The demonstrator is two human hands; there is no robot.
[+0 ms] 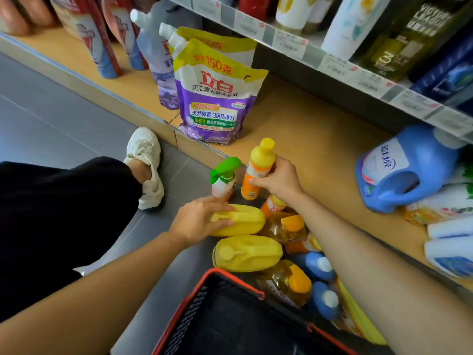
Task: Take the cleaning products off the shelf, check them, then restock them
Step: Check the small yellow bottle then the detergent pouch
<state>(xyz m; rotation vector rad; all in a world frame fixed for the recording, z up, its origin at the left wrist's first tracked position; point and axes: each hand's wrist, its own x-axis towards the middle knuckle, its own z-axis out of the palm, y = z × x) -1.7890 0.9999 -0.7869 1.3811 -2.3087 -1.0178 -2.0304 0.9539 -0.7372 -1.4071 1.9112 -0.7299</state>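
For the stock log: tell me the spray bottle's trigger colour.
Green: the spray bottle has a green trigger, clearest in the head view.

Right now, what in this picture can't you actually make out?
Head view only:
- Price tags on the upper rail: print blurred and too small.
- Small orange bottle: mostly hidden under the right hand holding the yellow-capped bottle.
- Basket: cut off by the bottom edge, inside too dark.
- Left hand on the yellow jug: grip or mere rest, unclear.
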